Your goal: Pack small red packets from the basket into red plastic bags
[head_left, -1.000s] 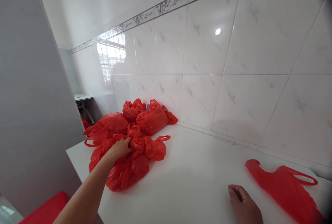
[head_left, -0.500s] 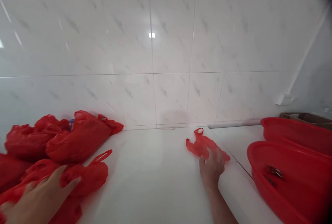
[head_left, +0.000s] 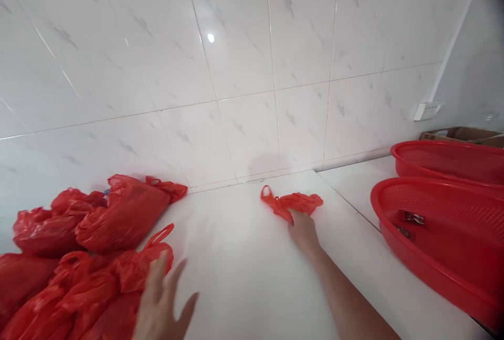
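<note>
My right hand (head_left: 302, 230) reaches across the white counter (head_left: 244, 256) and its fingers close on an empty, crumpled red plastic bag (head_left: 293, 203) near the wall. My left hand (head_left: 163, 303) hovers open with fingers spread at the lower left, just right of a pile of several filled, tied red plastic bags (head_left: 79, 256); it holds nothing.
Two large red plastic mesh baskets (head_left: 441, 224) stand at the right, the nearer one with small metal clips inside (head_left: 411, 218). A cardboard box (head_left: 460, 134) sits behind them. A white tiled wall (head_left: 244, 67) backs the counter, with a socket (head_left: 427, 110) at the right.
My left hand came off the pile of filled bags and now hovers open. My right hand gathered the empty bag, which is more bunched up. The view swung to the right.
</note>
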Tool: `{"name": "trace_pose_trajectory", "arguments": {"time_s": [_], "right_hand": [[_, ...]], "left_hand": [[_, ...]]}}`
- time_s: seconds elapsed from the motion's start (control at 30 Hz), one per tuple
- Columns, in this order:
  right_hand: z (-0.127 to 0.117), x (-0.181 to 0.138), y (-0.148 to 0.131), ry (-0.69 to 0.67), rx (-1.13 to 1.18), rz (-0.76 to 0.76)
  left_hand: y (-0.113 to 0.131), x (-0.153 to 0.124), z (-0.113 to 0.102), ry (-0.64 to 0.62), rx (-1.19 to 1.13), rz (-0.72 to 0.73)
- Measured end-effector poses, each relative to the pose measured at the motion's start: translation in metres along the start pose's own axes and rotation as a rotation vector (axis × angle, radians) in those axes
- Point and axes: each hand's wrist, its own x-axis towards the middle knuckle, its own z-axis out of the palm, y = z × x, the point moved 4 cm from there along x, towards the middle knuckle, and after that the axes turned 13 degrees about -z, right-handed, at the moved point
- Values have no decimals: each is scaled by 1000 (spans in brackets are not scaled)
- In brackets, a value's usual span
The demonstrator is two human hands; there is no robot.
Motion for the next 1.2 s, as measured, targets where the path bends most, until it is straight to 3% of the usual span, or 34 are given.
{"name": "trace_pose_trajectory", "arguments": {"time_s": [0.07,0.1,0.17,0.3,0.37,0.43,0.53,0.63,0.87,1.07,1.2], "right_hand": [[5,-9,-15,-58,96,-42],[7,-14,-23,-90,153,-58],[9,-26,-39,-158,282,-79],[7,-38,-59,-274,527,-68],[5,-36,-57,-247,592,-21],[3,-31,-49,-143,606,53],[0,-24,-32,39,549,165],[1,-23,-22,124,467,229],[13,-32,-43,-23,445,124],[19,-39,-80,-75,274,-68],[35,-49,-94,-230,389,-98]], "left_hand": [[33,1,39,-165,-92,99],[47,3,59,-278,-119,89],[70,8,92,-384,-162,49],[102,23,121,-239,-101,53],[111,29,126,-230,-93,73],[112,32,128,-297,-163,67],[104,32,127,-385,-261,2],[91,31,126,-400,-259,-103],[83,33,119,-368,-419,-311],[93,29,116,-384,-449,-125],[94,28,118,-419,-445,-110]]}}
